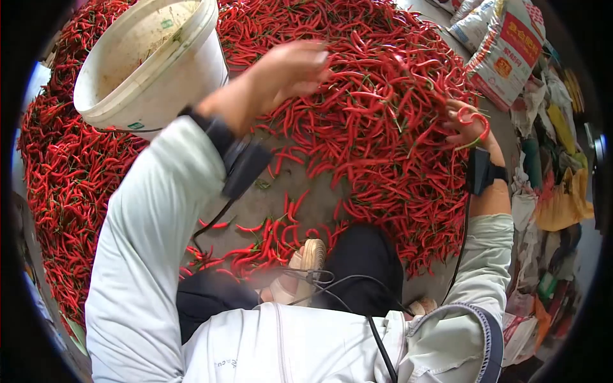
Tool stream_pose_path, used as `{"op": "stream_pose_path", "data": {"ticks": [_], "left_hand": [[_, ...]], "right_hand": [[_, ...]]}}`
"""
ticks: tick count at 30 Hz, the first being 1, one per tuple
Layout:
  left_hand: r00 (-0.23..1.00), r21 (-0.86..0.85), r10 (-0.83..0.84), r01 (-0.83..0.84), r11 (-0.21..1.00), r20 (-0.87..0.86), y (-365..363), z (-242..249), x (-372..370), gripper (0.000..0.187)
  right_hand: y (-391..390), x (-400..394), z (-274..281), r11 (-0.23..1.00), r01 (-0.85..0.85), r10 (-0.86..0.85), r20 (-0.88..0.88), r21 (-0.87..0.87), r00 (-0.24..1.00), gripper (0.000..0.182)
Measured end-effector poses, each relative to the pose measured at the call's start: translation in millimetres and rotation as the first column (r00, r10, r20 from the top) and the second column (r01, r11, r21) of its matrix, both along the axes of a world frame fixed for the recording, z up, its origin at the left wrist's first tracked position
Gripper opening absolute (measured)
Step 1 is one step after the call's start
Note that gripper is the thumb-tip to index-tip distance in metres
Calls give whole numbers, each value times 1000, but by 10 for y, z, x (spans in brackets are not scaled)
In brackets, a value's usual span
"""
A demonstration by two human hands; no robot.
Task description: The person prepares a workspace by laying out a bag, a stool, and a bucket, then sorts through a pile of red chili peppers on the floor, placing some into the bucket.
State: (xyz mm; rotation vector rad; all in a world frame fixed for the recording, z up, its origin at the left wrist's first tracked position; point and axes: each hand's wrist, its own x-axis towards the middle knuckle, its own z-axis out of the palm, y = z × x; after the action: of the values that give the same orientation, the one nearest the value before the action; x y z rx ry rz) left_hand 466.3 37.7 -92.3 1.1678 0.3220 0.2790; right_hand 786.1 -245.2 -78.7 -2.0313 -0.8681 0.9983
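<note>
My left hand (287, 69) is over the pile of red chili peppers (377, 96), beside the white bucket. Its fingers reach toward the right and are blurred by motion; no pepper shows in them. My right hand (465, 124) is at the right edge of the pile, fingers partly bent toward the peppers. A curved red chili pepper (486, 127) with a green stem is held at that hand, looping by the thumb side and palm. Each wrist wears a black device, the left one (246, 167) and the right one (479, 171), with cables.
The white bucket (153, 83) stands tilted among peppers at upper left. More peppers (70, 210) spread along the left side. Loose ones (255, 252) lie on the grey floor (306, 185) near my shoe (313, 255). Printed sacks (507, 54) and crumpled bags (565, 201) line the right.
</note>
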Motion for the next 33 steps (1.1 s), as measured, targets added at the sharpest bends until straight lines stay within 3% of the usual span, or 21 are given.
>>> {"op": "stream_pose_path", "data": {"ticks": [2,3,4,5,6,7,8,10,11,12,13,14,16,19,21,24,27,28,30,32,33], "left_hand": [[936,257,-114,206,944,-332,-66,-393,-460,50],[902,537,-190,388,749,-387,-42,-818,-658,47],[901,521,-62,302,798,-428,-349,-1031,-993,33],[898,720,22,337,606,-439,-544,-1326,-1322,53],[770,687,35,548,477,-638,-735,-1270,-1582,75],[726,671,76,584,456,-684,-959,-1292,-1841,80],[681,656,120,619,432,-722,-1157,-1307,-2049,85],[557,568,148,736,368,-817,-1491,-1294,-2283,98],[605,618,161,702,355,-780,-1622,-1314,-2363,99],[650,663,171,666,342,-741,-1733,-1349,-2431,99],[650,658,174,646,386,-740,-1819,-1410,-2471,99],[649,655,161,661,366,-744,-1881,-1383,-2471,97],[645,660,152,710,245,-749,-1959,-1451,-2517,94],[746,779,223,595,197,-627,-1970,-1605,-2556,84],[836,853,176,499,153,-520,-1880,-1708,-2538,75],[920,936,182,330,123,-348,-1746,-1751,-2384,58],[930,986,329,140,86,-161,-1430,-1828,-2015,44],[916,990,377,106,96,-134,-1301,-1806,-1827,40],[886,954,459,-196,225,73,-1056,-1709,-1459,39],[858,812,512,-326,484,40,-943,-1274,-1241,44],[851,854,513,-348,386,115,-883,-1160,-1234,44]], "right_hand": [[-149,56,-38,984,1,34,193,-181,981,24],[-28,-301,125,963,110,-45,256,-246,966,25],[-80,-289,-72,976,163,-88,422,-146,902,25],[-56,-651,31,968,27,150,667,-248,730,23],[42,-1140,118,921,-66,370,812,-383,451,21],[120,-1328,-106,876,-54,457,789,-480,411,18],[124,-1680,-234,898,-245,439,770,-365,462,13],[215,-2385,-494,748,-527,645,628,-402,436,11],[213,-2726,-653,671,-636,726,515,-382,456,13],[187,-3017,-915,525,-792,804,488,-311,341,16],[116,-3279,-1155,497,-867,778,437,10,451,19],[170,-3530,-1160,358,-916,913,271,-179,304,19],[313,-3821,-1198,175,-953,980,-45,-248,192,23],[448,-3913,-1639,121,-959,979,-130,-255,158,27],[605,-3919,-1756,-129,-963,982,-164,-236,-91,30],[601,-3802,-1711,21,-924,991,-111,-382,69,38],[649,-3327,-1261,383,-671,920,325,-635,217,43],[642,-3127,-1147,589,-526,787,582,-613,205,41],[701,-2757,-1060,869,-275,477,846,-412,239,41],[680,-2625,-917,943,-250,292,909,-221,297,39],[676,-2642,-856,897,-329,423,788,-295,446,39]]}}
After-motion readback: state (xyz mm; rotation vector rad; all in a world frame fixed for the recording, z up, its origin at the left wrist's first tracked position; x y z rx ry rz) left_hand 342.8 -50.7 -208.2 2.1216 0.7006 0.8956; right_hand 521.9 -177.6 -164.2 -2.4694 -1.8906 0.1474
